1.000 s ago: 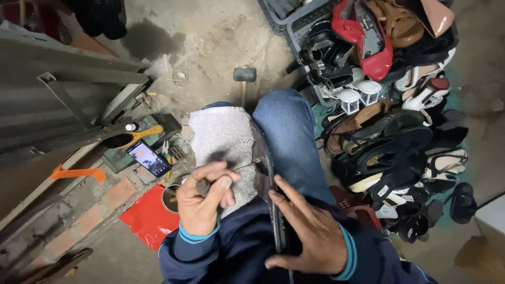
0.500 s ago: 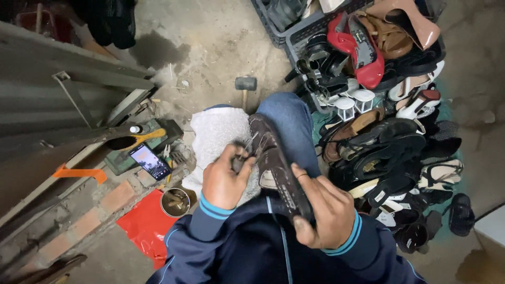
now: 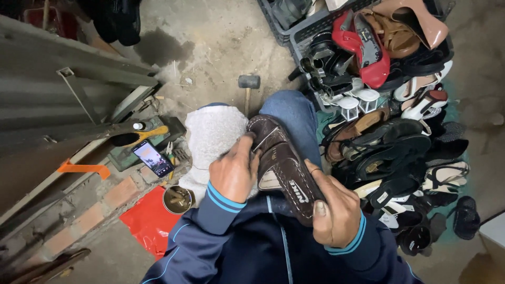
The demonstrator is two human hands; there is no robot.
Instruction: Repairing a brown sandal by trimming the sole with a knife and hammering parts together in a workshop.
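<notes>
Across the lap, brown shoe [image 3: 281,168] gripped by left hand [image 3: 235,171] and right hand [image 3: 334,213], toe up-left

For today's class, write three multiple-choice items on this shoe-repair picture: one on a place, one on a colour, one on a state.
1. Where does the hammer lie?
A. on the floor beyond the knee
B. in the crate
C. on the red sheet

2. What colour is the shoe being held?
A. red
B. brown
C. white

3. How is the phone screen?
A. lit
D. cracked and dark
C. covered by cloth

Answers: 1 A, its head rests on bare concrete past the jeans. 2 B, the left hand and right hand grip a dark brown shoe. 3 A, the screen shows a bright picture.
</notes>
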